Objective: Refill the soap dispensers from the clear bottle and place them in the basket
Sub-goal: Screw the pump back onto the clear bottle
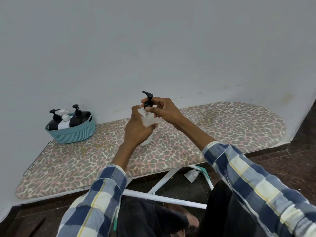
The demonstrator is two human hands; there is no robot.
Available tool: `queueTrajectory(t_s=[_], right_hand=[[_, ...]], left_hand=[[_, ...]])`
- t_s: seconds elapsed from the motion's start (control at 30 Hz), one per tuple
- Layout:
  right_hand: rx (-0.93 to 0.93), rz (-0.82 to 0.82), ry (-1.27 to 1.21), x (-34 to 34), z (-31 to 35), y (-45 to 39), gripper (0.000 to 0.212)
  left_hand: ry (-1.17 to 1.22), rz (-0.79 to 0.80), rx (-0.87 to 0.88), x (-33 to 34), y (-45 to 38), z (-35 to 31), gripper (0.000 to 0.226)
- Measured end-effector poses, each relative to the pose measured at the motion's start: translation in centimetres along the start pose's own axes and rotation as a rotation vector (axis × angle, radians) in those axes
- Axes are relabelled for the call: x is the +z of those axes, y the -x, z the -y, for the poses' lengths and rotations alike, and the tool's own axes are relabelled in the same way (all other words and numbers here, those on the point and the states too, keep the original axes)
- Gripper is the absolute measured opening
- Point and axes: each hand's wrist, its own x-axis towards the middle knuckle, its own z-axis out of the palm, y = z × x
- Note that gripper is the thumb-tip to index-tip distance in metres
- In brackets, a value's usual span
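A clear bottle (148, 134) stands upright on the leopard-print ironing board (222, 130), partly hidden behind my left hand (137, 129), which curls around its body. My right hand (162, 109) pinches the collar of the black pump head (148, 100) at the bottle's neck. At the board's far left stands a teal woven basket (71, 134). It holds two black soap dispensers (54, 122) (77, 118) and a white dispenser (64, 123) between them, all upright.
The board runs along a pale wall (153, 48). Its white metal legs (164, 197) show below the near edge, with a crumpled white paper (191, 175) on the dark floor. A wire rack edge (36, 158) sticks out at the board's left end.
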Motion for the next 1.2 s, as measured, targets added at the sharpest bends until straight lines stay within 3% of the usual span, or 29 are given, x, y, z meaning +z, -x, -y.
queueTrajectory(t_s=[0.13,0.23,0.4,0.6,0.8,1.0,1.1,1.2], right_hand=[[0.013,0.175,-0.019,-1.3,0.6,0.4,0.035],[-0.017,0.085,0.017,-0.6,-0.1,0.4,0.032],[-0.078,-0.154,0.137,1.3,-1.3,0.0,0.024],[-0.058,-0.093,0.150,1.4,-0.8,-0.3,0.025],[-0.054,-0.039,0.259,3.3,-1.9,0.4,0.052],[-0.001,0.006,0.297,5.1,-2.1,0.1,0.051],[-0.056,-0.045,0.366,4.7,-2.3,-1.4,0.047],[-0.119,-0.050,0.316,4.0,-0.8,-3.4,0.050]], left_hand=[[0.134,0.137,0.025,-0.9,-0.6,1.1,0.092],[0.177,0.138,0.020,-0.7,-0.7,1.3,0.091],[0.178,0.001,0.019,0.6,-0.1,0.8,0.090],[0.212,0.004,-0.012,0.7,0.5,2.2,0.098],[0.286,0.009,-0.136,2.2,3.0,5.2,0.097],[0.363,0.012,-0.199,1.8,2.8,5.8,0.095],[0.391,0.001,-0.245,2.4,2.2,6.8,0.108],[0.368,0.068,-0.215,2.3,1.9,7.4,0.103]])
